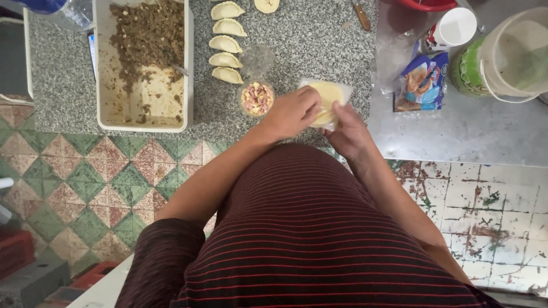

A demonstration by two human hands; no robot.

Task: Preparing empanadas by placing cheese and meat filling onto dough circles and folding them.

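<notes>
Left of the fingers, a white tray [103, 68] of brown filling and a row of folded pastries [226, 43] rest on the bench [319, 40], with a small cup of diced filling [257, 98] just beside the left hand [291, 112]. Both hands close on a pale dough disc [326, 97] in clear plastic, the left hand's fingers curled over its near-left edge and the right hand [348, 132] pinching its lower right edge. Right of the fingers lie a blue snack packet [423, 82] and a white bucket [516, 54].
</notes>
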